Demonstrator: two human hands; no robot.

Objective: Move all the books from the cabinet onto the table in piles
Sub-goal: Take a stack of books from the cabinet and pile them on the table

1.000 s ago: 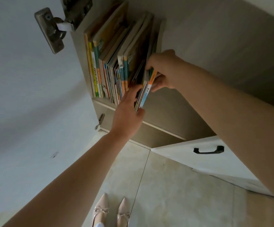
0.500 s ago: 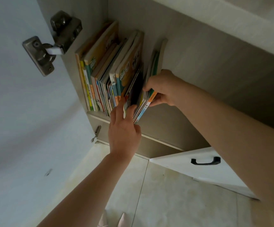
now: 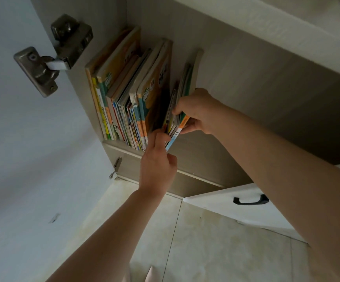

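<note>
Beige cabinet shelf (image 3: 236, 127), tiled floor (image 3: 216, 241).

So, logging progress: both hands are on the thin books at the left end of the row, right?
Not the left end. In the head view the left hand and right hand hold the thin books at the row's right end.

Both bare forearms reaching up and forward, left hand (image 3: 158, 159) raised from below with fingers curled and fingertips pinching the lower edges of thin books (image 3: 174, 123), right hand (image 3: 197, 110) coming in from the right, thumb and fingers clasping the same bunch.
</note>
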